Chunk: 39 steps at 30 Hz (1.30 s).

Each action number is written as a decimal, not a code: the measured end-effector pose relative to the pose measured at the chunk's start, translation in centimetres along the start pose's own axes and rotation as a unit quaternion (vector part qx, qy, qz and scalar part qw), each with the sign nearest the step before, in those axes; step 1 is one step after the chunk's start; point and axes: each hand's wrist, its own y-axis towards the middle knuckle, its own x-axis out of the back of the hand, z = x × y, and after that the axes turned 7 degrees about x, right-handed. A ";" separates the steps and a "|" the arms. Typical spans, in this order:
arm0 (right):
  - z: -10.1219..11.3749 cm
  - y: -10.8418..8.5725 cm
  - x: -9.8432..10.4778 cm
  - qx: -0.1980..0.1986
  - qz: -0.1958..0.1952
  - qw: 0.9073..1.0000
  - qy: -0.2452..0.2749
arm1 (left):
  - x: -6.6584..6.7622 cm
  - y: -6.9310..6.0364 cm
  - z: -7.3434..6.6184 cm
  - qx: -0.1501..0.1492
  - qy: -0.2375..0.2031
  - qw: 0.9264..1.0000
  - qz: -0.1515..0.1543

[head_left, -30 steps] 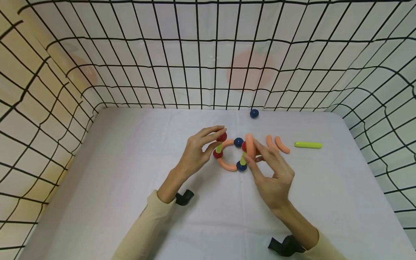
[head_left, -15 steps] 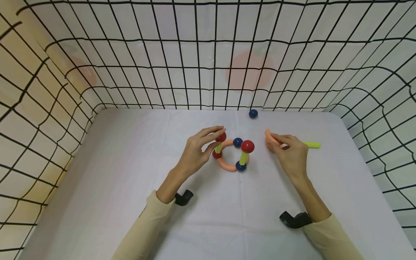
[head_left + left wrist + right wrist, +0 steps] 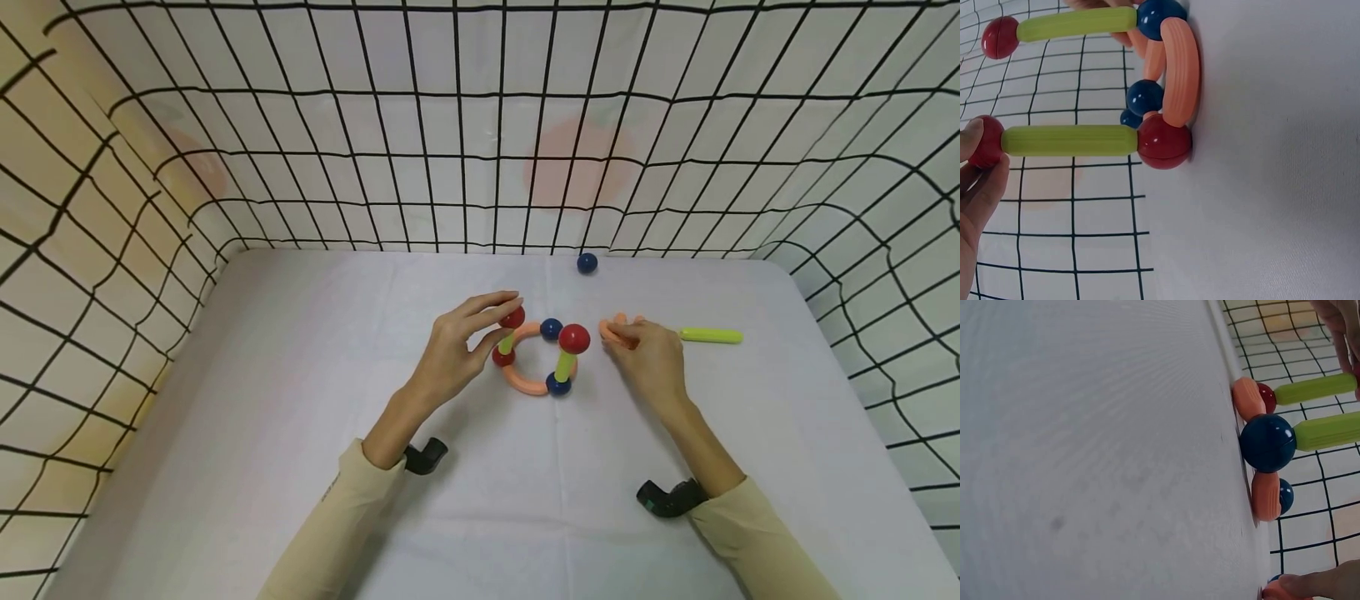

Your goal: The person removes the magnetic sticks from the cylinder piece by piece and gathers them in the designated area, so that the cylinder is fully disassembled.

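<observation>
My left hand [image 3: 450, 346] pinches a red ball [image 3: 513, 316] on top of an upright lime-green rod [image 3: 1069, 140]. That rod stands on a lower red ball [image 3: 1165, 142], part of a flat ring of curved orange rods [image 3: 523, 383] and balls. From a blue ball [image 3: 558, 384] of the ring rises a second green rod [image 3: 565, 367], capped by a red ball [image 3: 574, 338]. To the right, my right hand [image 3: 651, 358] pinches a curved orange rod [image 3: 606, 331] low at the tabletop. Its fingers partly cover other orange rods [image 3: 620, 317] there.
A loose blue ball [image 3: 587, 263] lies at the back of the table. Right of my right hand is a loose green rod [image 3: 711, 336]. Black wire mesh [image 3: 480, 175] stands along the table's back and sides.
My right hand has moved from the second red ball rightward and down to the loose orange rods, carrying a curved orange rod, then slightly back left. The left hand has stayed in place.
</observation>
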 end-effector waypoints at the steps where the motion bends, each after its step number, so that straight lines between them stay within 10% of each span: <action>1: 0.1 0.0 0.1 0.000 0.014 1.000 -0.003 | 0.0 0.0 0.0 0.000 -0.001 1.000 0.001; 9: 0.8 -0.2 1.0 -0.001 0.105 0.993 -0.055 | -0.1 0.1 0.2 0.003 -0.005 1.000 0.002; 25: 1.1 0.0 1.5 0.011 0.067 0.994 -0.088 | -0.1 0.0 -0.1 0.015 -0.009 1.000 0.005; 31: 3.2 0.7 2.6 0.037 -0.013 0.999 0.009 | -0.1 0.0 -0.1 0.018 -0.008 1.000 0.005; 39: 7.8 1.4 3.8 0.090 -0.059 0.980 0.166 | 0.0 0.0 -0.1 0.016 -0.008 1.000 0.003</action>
